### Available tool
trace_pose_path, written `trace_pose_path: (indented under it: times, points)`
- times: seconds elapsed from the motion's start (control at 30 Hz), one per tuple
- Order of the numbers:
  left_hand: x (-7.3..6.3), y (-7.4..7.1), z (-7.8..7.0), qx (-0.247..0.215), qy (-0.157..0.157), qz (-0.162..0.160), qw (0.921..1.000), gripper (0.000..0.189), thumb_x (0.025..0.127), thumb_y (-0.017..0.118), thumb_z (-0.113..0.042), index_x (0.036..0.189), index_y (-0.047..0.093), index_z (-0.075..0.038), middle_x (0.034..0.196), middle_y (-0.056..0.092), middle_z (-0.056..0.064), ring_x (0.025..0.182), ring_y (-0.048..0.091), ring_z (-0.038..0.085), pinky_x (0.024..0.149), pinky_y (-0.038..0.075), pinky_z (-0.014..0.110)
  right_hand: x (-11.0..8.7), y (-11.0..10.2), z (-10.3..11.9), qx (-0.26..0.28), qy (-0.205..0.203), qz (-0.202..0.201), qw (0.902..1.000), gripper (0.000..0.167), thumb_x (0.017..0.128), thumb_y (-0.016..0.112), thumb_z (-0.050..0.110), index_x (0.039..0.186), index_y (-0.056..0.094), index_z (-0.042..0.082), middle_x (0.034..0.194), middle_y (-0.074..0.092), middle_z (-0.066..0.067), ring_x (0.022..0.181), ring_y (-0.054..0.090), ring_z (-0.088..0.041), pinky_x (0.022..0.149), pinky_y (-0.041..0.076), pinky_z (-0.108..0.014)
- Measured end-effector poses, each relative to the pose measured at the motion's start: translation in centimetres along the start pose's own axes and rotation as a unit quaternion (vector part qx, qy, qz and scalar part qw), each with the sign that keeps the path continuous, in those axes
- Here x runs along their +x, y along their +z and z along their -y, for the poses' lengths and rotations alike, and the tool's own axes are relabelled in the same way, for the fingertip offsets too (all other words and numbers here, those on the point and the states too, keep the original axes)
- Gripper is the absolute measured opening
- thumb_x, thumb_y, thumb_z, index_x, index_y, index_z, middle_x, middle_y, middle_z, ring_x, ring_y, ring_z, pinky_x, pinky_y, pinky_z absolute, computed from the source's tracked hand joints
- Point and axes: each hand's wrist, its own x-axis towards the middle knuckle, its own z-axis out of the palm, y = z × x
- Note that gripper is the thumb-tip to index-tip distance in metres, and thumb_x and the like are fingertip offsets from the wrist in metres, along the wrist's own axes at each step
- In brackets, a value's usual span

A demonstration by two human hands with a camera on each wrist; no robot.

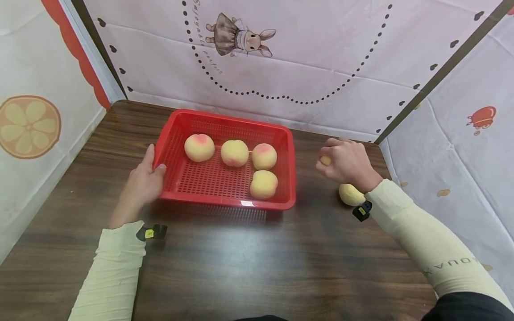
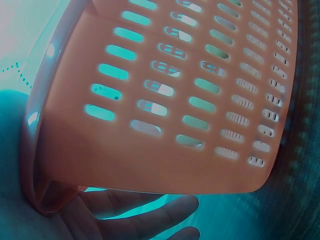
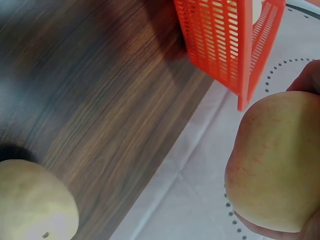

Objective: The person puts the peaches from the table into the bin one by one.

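A red plastic basket [image 1: 225, 203] with slotted walls holds several yellow peaches with pink blushes, among them one peach [image 1: 199, 148] at the left and another [image 1: 263, 184] at the front right. My left hand [image 1: 141, 185] grips the basket's left rim; the left wrist view shows its fingers [image 2: 165, 215] beside the slotted wall. To the right of the basket, my right hand [image 1: 344, 161] holds a peach [image 3: 277, 162], mostly hidden by the hand in the head view. Just below that hand, one more peach [image 1: 350, 195] rests on the table, partly covered by the wrist.
The dark wood-grain table [image 1: 225, 276] runs back to a white printed cloth wall [image 1: 321, 53]. More cloth panels stand at the left [image 1: 28, 187] and right [image 1: 453, 133], close to the table's sides.
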Motion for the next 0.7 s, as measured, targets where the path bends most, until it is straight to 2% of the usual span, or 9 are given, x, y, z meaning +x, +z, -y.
trace_pose_path:
  times: [0.37, 0.7]
  points:
    - [-0.2, -0.1, -0.1, 0.001, 0.000, -0.007, 1.0000, 0.078, 0.111, 0.033, -0.043, 0.162, -0.023, -0.028, 0.169, 0.022, 0.029, 0.136, 0.047, 0.052, 0.109, 0.040, 0.075, 2.0, -0.3, 1.8, 0.021, -0.042, -0.029, 0.9985, 0.016, 0.081, 0.063, 0.023, 0.074, 0.076, 0.017, 0.084, 0.074, -0.003, 0.068, 0.062, -0.025, 0.047, 0.041, -0.037]
    - [-0.2, 0.0, 0.0, 0.000, 0.003, 0.000, 1.0000, 0.078, 0.111, 0.033, -0.043, 0.162, -0.024, -0.028, 0.168, 0.024, 0.031, 0.133, 0.049, 0.051, 0.108, 0.043, 0.075, 2.9, -0.1, 3.3, 0.032, -0.043, -0.021, 0.9983, 0.017, 0.082, 0.064, 0.023, 0.077, 0.079, 0.017, 0.087, 0.074, -0.004, 0.070, 0.063, -0.025, 0.048, 0.043, -0.037]
